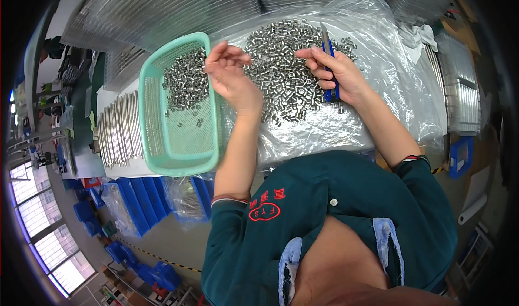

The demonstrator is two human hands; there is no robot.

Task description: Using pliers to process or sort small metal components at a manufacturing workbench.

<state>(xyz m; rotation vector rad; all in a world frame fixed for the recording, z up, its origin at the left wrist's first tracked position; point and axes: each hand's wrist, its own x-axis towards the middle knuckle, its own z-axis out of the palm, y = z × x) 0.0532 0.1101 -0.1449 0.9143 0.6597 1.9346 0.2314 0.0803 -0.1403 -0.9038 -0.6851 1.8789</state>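
Nuts [286, 74]: heap of small metal pieces, upper centre of frame, lying on a clear plastic sheet [389, 79] spread over the bench [124, 168].

Left hand [230, 71]: raised at the heap's left edge, just right of the basket rim. Fingertips pinched together on something small; too small to tell what.

Right hand [335, 71]: over the right side of the heap, closed around a blue-handled tool [328, 63]. Its grey metal tip sticks up past the fingers toward the top of frame; index finger stretches left over the nuts.

Basket [178, 106]: mint-green, perforated, left of centre, touching the sheet. More nuts sit in its upper half; a few strays lie lower down.

Rods [116, 128]: row of metal rods on the bench, left of the basket.

Blue bins [138, 203]: on the floor, lower left.

Clear ribbed trays [173, 9]: across the top of frame.
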